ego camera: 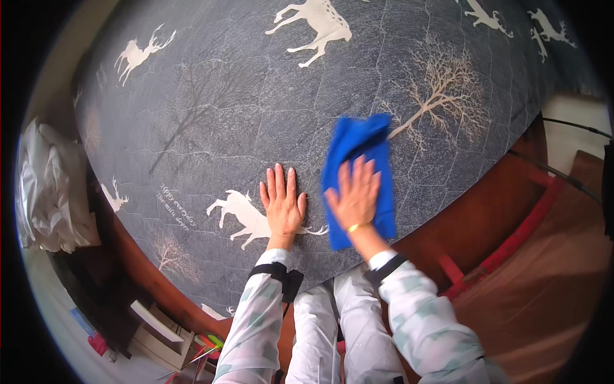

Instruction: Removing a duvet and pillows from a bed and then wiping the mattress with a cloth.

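Before me lies a dark grey printed cover [288, 120] with pale deer and bare trees, crossed by thin pale crease lines. My left hand [284, 206] rests palm down on it, fingers slightly apart, beside a printed white deer [247, 218]. It holds nothing. To its right, a blue cloth [360, 129] is spread lengthwise, with a fold near its far end. My right hand [357, 192] lies flat on this cloth, fingers extended and a little blurred, without gripping it. The palm hides the cloth's middle.
Reddish-brown wood [441, 254] shows below the cover's near right edge. A red bar [503, 245] runs beyond it, and dark thin rods [561, 170] cross at right. At left are a whitish plastic bundle [55, 187] and a pale stool-like object [156, 341].
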A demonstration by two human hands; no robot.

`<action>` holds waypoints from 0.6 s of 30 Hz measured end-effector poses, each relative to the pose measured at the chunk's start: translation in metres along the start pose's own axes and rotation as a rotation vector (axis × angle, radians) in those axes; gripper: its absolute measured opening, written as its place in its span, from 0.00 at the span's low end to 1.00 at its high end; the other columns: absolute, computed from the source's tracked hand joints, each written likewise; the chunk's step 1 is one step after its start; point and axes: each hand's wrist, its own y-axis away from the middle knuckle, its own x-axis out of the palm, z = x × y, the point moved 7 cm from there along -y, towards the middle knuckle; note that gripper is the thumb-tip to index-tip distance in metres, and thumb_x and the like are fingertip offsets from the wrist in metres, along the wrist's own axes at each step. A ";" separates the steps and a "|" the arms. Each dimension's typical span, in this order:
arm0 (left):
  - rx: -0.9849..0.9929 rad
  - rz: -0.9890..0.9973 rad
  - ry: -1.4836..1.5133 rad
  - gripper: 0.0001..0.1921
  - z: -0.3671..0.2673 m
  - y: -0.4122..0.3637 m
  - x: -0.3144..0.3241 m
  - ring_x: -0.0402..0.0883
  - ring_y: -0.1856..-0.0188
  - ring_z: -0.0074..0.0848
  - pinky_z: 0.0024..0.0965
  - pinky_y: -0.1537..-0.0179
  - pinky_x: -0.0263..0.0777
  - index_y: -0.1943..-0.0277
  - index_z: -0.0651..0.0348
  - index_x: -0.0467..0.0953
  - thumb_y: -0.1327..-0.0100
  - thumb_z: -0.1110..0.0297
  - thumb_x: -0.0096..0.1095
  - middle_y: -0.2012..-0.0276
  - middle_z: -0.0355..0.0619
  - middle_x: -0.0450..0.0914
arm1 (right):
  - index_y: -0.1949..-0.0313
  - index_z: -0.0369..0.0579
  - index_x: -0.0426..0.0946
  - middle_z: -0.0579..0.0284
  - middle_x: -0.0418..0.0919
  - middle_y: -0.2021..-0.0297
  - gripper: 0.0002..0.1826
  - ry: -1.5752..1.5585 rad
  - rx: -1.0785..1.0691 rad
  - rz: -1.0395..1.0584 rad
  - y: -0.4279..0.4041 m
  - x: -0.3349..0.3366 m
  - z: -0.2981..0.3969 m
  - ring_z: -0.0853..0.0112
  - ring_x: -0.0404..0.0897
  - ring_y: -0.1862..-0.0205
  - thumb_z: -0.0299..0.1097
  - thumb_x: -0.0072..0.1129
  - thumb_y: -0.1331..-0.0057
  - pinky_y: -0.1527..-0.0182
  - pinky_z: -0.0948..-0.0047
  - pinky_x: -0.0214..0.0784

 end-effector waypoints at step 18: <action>-0.253 -0.183 -0.051 0.29 0.119 -0.022 -0.038 0.43 0.38 0.40 0.44 0.41 0.35 0.42 0.59 0.53 0.48 0.59 0.44 0.40 0.51 0.47 | 0.44 0.48 0.54 0.48 0.52 0.43 0.29 0.266 0.135 -0.437 -0.192 -0.037 -0.056 0.55 0.48 0.41 0.51 0.37 0.42 0.42 0.56 0.39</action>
